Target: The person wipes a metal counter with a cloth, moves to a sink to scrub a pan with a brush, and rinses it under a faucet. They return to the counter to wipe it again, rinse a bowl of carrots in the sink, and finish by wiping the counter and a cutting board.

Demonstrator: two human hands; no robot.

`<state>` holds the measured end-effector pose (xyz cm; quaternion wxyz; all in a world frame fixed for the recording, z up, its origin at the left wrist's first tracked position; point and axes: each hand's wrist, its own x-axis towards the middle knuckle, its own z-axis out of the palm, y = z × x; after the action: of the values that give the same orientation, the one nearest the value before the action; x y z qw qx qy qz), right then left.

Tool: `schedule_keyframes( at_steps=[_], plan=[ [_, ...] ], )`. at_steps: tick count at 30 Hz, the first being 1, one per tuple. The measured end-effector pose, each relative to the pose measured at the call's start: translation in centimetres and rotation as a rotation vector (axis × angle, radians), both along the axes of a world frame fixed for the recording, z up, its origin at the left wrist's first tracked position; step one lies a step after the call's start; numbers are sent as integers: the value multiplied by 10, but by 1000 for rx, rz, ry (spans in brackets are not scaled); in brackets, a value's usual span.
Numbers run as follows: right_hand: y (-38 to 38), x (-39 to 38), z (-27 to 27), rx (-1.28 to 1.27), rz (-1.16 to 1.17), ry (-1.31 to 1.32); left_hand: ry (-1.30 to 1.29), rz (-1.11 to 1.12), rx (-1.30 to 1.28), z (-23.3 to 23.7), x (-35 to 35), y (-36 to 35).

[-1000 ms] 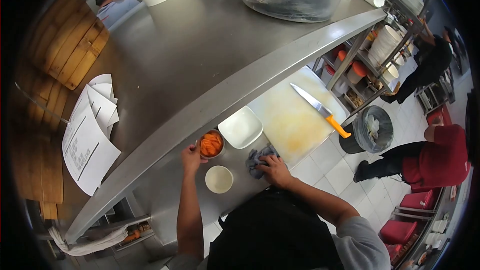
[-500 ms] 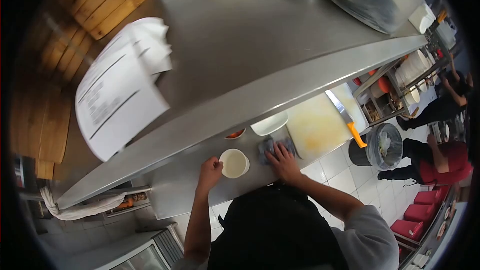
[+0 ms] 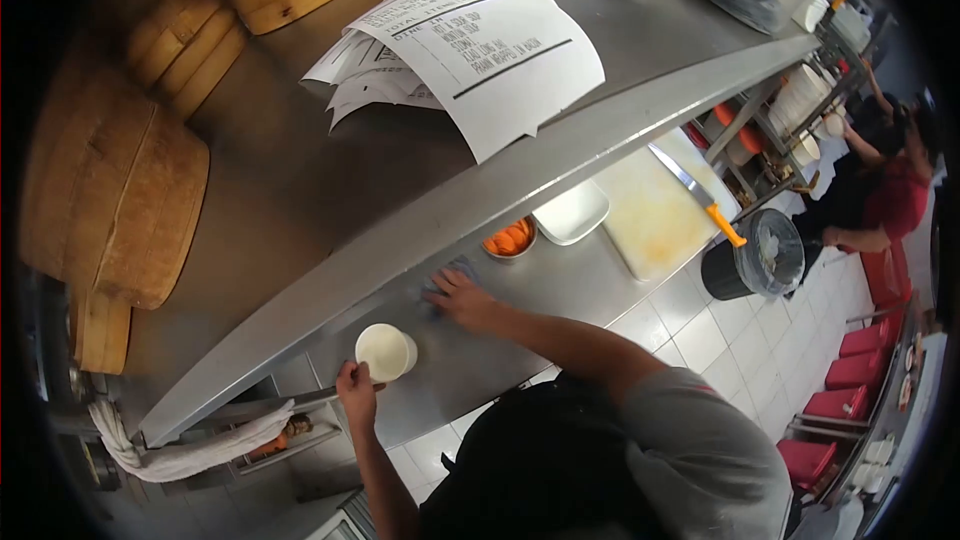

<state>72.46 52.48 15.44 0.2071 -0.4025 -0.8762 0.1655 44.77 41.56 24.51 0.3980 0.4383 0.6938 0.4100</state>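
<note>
My left hand point(image 3: 357, 387) grips the rim side of a white round tub point(image 3: 385, 352) above the left part of the steel counter point(image 3: 450, 371). Under my right hand point(image 3: 462, 302) a grey-blue cloth point(image 3: 440, 285) lies on the counter, partly hidden by the fingers. Just beyond that hand stands a bowl of orange slices point(image 3: 510, 239), with an empty white dish point(image 3: 572, 212) beside it. The dish adjoins a pale cutting board point(image 3: 660, 220), on which lies a knife with an orange handle point(image 3: 724, 224).
A raised steel shelf point(image 3: 480, 202) overhangs the counter and holds printed order slips point(image 3: 500, 50) and wooden steamers point(image 3: 110, 180). A lined bin point(image 3: 770, 260) stands right of the board. Two people point(image 3: 893, 202) are farther right. A white towel point(image 3: 190, 455) hangs at lower left.
My right hand and the cloth have moved left, away from the cutting board. My left hand has shifted left with the tub. The view has turned, showing more of the slips and steamers.
</note>
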Motion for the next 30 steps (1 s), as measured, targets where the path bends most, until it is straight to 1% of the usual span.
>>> schedule_keyframes(
  at_steps=[2,4,5,6,8,9,10,11,12,14,16,17,18,20,22,23,24,26,27,29,30],
  plan=[
    [31,-33,-12,-44,-172,32,14,-18,-23,6,-7,-6],
    [36,-40,0,-91,-213,-5,-13,27,-21,9,-5,-5],
    [30,-39,3,-142,-217,-22,-45,-6,-30,6,-6,-5],
    [16,-27,0,-149,-244,-26,-50,-33,-38,3,-4,-4],
    [-17,17,-9,-109,-115,85,-80,-80,-9,-8,-1,2],
    [-33,48,-8,-75,-115,71,-86,-79,-8,-12,0,6],
    [-50,82,-7,-44,-115,58,-53,-140,-28,-15,3,13],
    [-67,112,-6,-54,-188,23,-17,-205,-49,-19,8,20],
    [-86,138,-6,-66,-268,-8,-18,-215,-55,-21,15,27],
    [-110,186,-11,-48,-440,-15,-88,-207,42,-24,32,41],
    [-133,220,3,-100,-599,-90,-91,-240,25,-29,46,60],
    [-139,224,2,-88,-731,-103,-90,-258,-2,-31,54,68],
    [-142,220,-12,-75,-750,-109,-100,-277,8,-31,64,76],
    [-144,185,-39,23,-1036,-117,-150,-277,9,-31,83,86],
    [-156,125,-32,85,-785,-69,-128,-314,-16,-37,97,94],
    [-161,98,-44,56,-566,-69,-98,-334,-48,-40,103,99],
    [-169,69,-27,-58,-404,-7,-100,-359,-43,-46,108,103],
    [-181,41,10,-114,-87,14,-173,-311,-89,-58,116,106],
    [-177,49,10,-106,-108,15,-172,-333,-84,-57,122,106],
    [-166,66,-4,-74,109,136,-168,-302,-117,-50,127,102],
    [-157,86,-16,-41,36,168,-161,-306,-118,-46,127,97]
  ],
)
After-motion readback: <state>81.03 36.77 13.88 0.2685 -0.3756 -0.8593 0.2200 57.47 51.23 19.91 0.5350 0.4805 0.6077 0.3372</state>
